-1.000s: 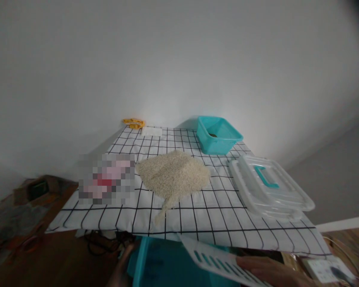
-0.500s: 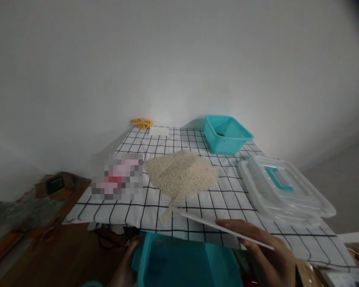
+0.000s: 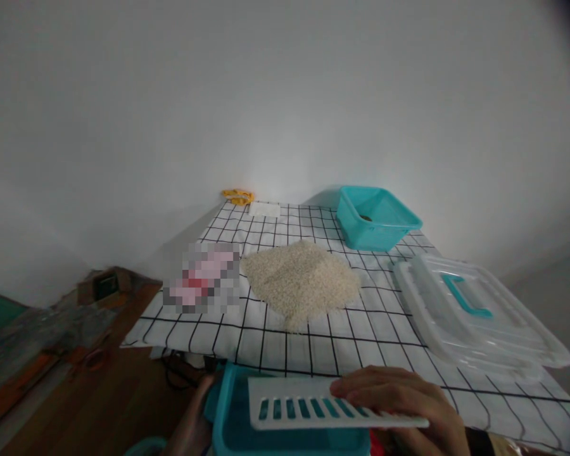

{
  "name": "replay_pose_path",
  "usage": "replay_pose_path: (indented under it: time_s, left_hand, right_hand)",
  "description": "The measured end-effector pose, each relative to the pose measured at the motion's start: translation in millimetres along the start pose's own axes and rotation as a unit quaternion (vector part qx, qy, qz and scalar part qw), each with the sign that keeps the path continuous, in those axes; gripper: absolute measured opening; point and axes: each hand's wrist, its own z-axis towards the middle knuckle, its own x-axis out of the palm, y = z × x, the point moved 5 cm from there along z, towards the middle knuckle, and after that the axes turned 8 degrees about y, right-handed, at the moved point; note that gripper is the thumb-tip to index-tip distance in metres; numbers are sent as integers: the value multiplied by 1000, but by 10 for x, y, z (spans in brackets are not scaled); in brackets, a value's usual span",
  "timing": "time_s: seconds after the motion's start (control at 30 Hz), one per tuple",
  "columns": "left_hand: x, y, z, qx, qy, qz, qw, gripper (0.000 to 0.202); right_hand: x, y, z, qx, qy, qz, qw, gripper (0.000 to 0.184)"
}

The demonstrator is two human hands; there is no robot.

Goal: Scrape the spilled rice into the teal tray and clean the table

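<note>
My left hand [image 3: 193, 418] grips the left side of a teal plastic bin [image 3: 220, 421] at the table's front edge; the bin hides some of its fingers. Over this bin, my right hand [image 3: 403, 408] is closed on a white slotted plastic plate [image 3: 294, 387], fingers on top. The plate is held roughly level, its row of slots toward me. Beyond the bin, a broad heap of pale, rice-like grains [image 3: 304, 278] lies on the checked tablecloth [image 3: 275, 342].
Clear lids with a teal handle [image 3: 465, 297] lie at the right. A second teal bin [image 3: 377, 218] stands at the back right. On the left is a blurred-out pink item [image 3: 204, 278]. A yellow item [image 3: 238, 196] and a white sheet [image 3: 265, 209] lie by the wall.
My right hand has drawn the slotted plate back from the front of the grain heap to above the bin, turning its slotted face into view. The trail of grains at the heap's front is gone.
</note>
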Motion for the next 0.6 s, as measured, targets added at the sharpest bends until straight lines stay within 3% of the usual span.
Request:
replay_pose_path:
  time_s: [0.1,0.23,0.3,0.43,0.6]
  left_hand:
    - [39,9,-12,-4,-13,12,1000,30]
    - [117,88,-32,-49,-8,-7,999,48]
    - [129,111,-40,-57,-8,-8,998,52]
    - [162,135,-44,-75,15,-21,997,60]
    - [267,114,-62,-67,36,-16,997,68]
  right_hand:
    - [-102,-3,-156,53,-39,-57,996,29]
    - [-341,-129,-442,140,-238,-143,950,26]
    - [-425,-195,-529,165,-298,-182,922,25]
    - [-438,-271,-430,154,-250,-207,933,27]
    - [-285,-298,-186,128,-206,-138,960,27]
